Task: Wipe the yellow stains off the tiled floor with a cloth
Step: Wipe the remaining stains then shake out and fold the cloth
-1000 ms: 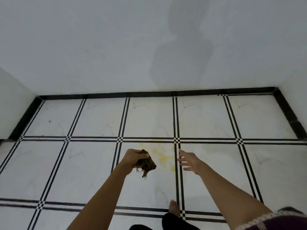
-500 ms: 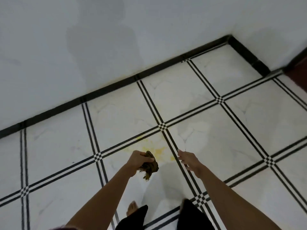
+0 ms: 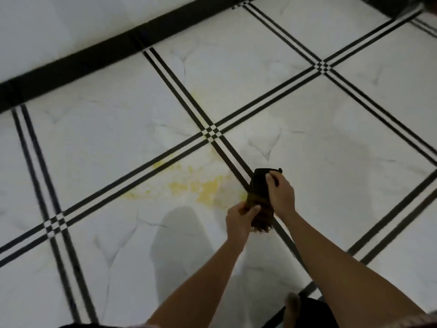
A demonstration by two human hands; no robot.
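I've got the dark brown frayed cloth (image 3: 259,185) held between both hands: left hand (image 3: 238,217) pinching its lower end, right hand (image 3: 281,195) gripping the top. The yellow smeared stains (image 3: 208,188) sit just left on the white tiled floor (image 3: 118,138), unwiped, I'd judge; the wiping's all ahead.

We hold the dark brown frayed cloth (image 3: 259,197) between both hands above the white marble tiled floor (image 3: 118,129). Our left hand (image 3: 237,220) pinches its near end and our right hand (image 3: 281,194) grips its far end, just to the right. The yellow stains (image 3: 203,185) lie on the floor left of the hands, along the near side of a double black tile line (image 3: 99,196), in front of the chequered line crossing (image 3: 212,133). Farther back, the black skirting strip (image 3: 94,55) runs along the foot of the white wall (image 3: 59,24). Our bare foot (image 3: 292,304) stands on the floor beneath the right forearm.
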